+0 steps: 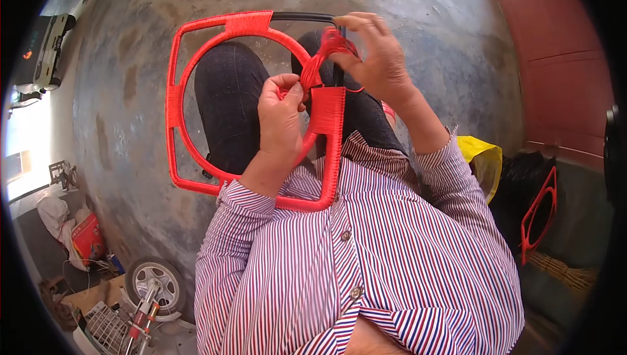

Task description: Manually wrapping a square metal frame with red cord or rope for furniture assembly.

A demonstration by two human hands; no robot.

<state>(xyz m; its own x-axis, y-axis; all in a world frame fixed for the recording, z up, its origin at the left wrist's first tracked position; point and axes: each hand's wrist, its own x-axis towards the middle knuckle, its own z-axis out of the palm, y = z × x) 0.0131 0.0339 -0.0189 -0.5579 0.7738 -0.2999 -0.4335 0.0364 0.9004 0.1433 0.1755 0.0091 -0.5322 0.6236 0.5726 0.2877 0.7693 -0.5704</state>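
A squarish frame (175,107) with a ring inside it rests across my lap. Red cord is wound tightly over most of it, while bare black tube (304,17) shows at its far right corner. My left hand (281,110) is closed in a pinch at the near end of a bundle of red cord (315,67), beside the wound part. My right hand (379,54) curves its fingers and thumb around the far end of that bundle, next to the bare corner. There the cord is blurred, and part of it hides behind the fingers.
My knees in dark trousers (232,94) lie under the frame. A yellow bag (480,159) and another red frame (539,214) stand at the right, near a red wall (548,48). At the lower left are a wheel (157,283) and a red box (87,237).
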